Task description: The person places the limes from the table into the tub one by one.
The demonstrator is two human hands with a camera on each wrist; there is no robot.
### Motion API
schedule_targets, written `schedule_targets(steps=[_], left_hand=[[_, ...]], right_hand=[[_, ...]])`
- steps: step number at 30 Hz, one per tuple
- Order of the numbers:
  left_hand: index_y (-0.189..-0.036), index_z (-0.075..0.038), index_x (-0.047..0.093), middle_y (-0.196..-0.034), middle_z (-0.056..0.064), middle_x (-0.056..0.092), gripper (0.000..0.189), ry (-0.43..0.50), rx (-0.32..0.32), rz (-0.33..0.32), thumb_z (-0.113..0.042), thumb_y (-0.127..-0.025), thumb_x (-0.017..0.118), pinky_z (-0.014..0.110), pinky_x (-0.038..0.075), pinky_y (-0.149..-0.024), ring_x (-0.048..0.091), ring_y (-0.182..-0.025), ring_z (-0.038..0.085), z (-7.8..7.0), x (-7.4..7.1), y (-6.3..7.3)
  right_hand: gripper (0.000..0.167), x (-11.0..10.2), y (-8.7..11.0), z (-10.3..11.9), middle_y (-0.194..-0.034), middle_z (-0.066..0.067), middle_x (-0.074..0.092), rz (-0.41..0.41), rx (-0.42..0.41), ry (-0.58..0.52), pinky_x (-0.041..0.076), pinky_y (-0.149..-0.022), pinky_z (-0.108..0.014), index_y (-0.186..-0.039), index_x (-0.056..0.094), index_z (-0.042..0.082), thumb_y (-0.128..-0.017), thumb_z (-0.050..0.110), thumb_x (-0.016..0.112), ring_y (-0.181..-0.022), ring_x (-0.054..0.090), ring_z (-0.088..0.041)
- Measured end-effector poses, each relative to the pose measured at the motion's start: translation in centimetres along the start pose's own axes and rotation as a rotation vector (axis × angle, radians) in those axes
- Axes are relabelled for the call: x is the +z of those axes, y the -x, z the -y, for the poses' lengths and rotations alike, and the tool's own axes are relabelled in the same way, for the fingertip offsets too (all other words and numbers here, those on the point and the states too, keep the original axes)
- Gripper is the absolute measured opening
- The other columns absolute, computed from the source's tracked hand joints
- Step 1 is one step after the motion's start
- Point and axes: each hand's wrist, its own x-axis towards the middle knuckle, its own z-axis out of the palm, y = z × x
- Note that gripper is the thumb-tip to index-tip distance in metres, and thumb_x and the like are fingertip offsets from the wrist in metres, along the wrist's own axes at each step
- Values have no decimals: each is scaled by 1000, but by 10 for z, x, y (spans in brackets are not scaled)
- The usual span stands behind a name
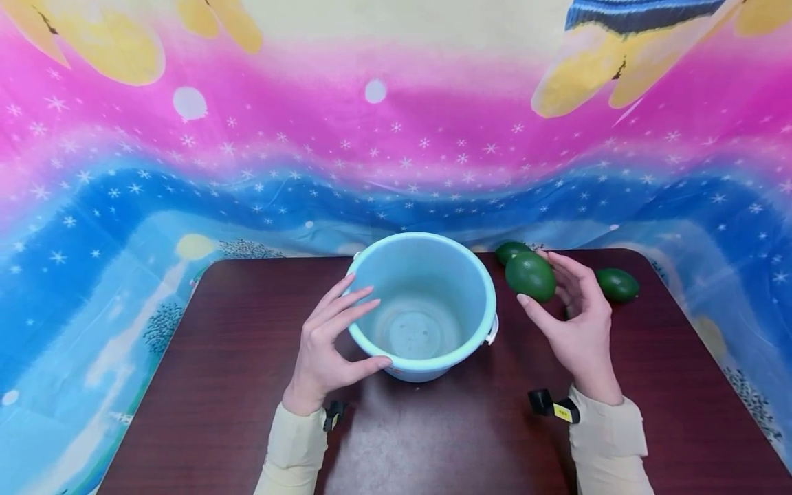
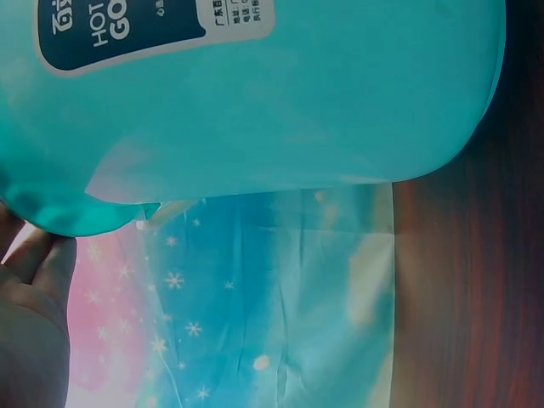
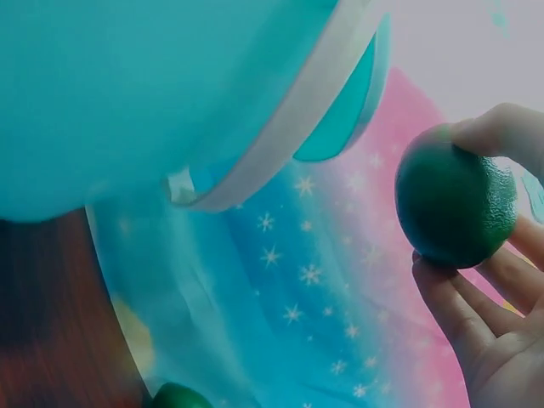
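A light blue bucket [image 1: 427,237] stands upright on the dark table, its mouth facing up and its inside bare. My left hand [image 1: 331,337] lies at the bucket's left rim, fingers extended over the edge and thumb on the near rim. In the left wrist view, fingertips touch the rim of the bucket [image 2: 280,127]. Right of the bucket, my right hand [image 1: 581,316] holds a dark green avocado [image 1: 530,276] above the table between thumb and fingers; the avocado [image 3: 450,200] shows fully in the right wrist view. Another avocado [image 1: 509,250] sits behind it, partly hidden.
One more avocado [image 1: 617,284] lies on the table [image 1: 235,385] to the right of my right hand. A white handle [image 3: 289,119] hangs along the bucket's side. Behind the table's far edge hangs a patterned cloth [image 1: 309,124], which also runs down both sides.
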Motion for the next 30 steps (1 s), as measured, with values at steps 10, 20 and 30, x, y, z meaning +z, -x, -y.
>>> schedule_targets(steps=[10, 20, 30], left_hand=[[-123, -6, 74, -129, 11, 67, 71, 8, 5, 25, -60, -77, 82, 55, 46, -105, 50, -132, 44, -1, 2, 0], [-122, -6, 74, -129, 10, 67, 71, 10, -4, 30, -60, -77, 83, 55, 47, -104, 51, -130, 45, -1, 2, 0], [-125, -7, 74, -129, 10, 67, 71, 21, -7, 38, -60, -77, 83, 54, 46, -105, 50, -130, 46, -1, 2, 0]], right_hand=[[62, 4, 1, 7, -137, -30, 55, -44, -86, -215, 49, -101, -27, -137, 54, -11, -78, -22, 73, -125, 58, -28], [61, 8, 3, 14, -138, -31, 54, -42, -88, -291, 49, -101, -26, -137, 54, -12, -80, -23, 71, -122, 60, -26], [58, 14, 4, 19, -137, -29, 54, -27, -108, -279, 48, -103, -27, -135, 56, -14, -80, -21, 73, -123, 58, -27]])
